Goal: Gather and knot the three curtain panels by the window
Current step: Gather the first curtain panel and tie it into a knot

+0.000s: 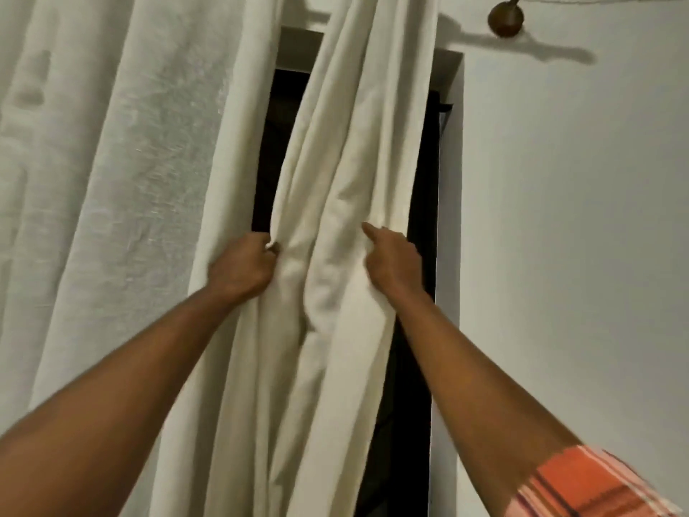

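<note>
White wall, dark window opening behind. Gather step in hand: left hand fingers clamped on bunched cream fabric curtain panel; right hand fingers pressing its far edge, grip unclear. Next: sweep folds between both fingers' grip, then knot.

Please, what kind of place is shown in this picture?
Probably a room in a home, at a window. Long off-white fabric curtain panels hang before a dark window opening in a plain white wall, and a round brown rod end shows above. Both hands grip the curtain.
</note>
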Tool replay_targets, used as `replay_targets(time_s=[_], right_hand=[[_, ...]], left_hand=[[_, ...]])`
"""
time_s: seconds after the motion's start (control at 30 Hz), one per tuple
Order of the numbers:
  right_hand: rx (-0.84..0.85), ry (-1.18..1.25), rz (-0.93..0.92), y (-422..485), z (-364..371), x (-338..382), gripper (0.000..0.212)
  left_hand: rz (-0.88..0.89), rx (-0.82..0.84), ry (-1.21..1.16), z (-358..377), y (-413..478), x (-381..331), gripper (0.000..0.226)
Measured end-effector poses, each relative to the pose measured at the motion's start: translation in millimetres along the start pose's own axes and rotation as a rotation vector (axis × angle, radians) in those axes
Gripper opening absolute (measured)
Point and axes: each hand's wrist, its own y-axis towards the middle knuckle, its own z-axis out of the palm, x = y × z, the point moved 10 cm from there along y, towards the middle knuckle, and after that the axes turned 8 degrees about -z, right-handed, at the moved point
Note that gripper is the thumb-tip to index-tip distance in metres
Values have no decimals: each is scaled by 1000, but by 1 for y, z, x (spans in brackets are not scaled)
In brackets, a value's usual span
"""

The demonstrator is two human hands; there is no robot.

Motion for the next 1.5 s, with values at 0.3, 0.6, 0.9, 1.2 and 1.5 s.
replay_targets(time_s=[0.3, 0.6, 0.9, 1.2, 1.5], right_hand=[[-266, -87, 74, -27, -66, -84, 71], [-396, -88, -29, -18, -94, -89, 69], [-176, 308, 93, -28, -58, -96, 24], [-20, 353, 155, -44, -8, -97, 8], [-368, 253, 479, -81, -45, -153, 13]], left_hand=[[75, -158, -55, 49, -25, -68, 59], [486, -431, 55, 65, -61, -198, 50], [19, -116, -171, 116, -49, -162, 69], [29, -252, 105, 92, -57, -107, 13], [-24, -435, 183, 35, -56, -63, 20]])
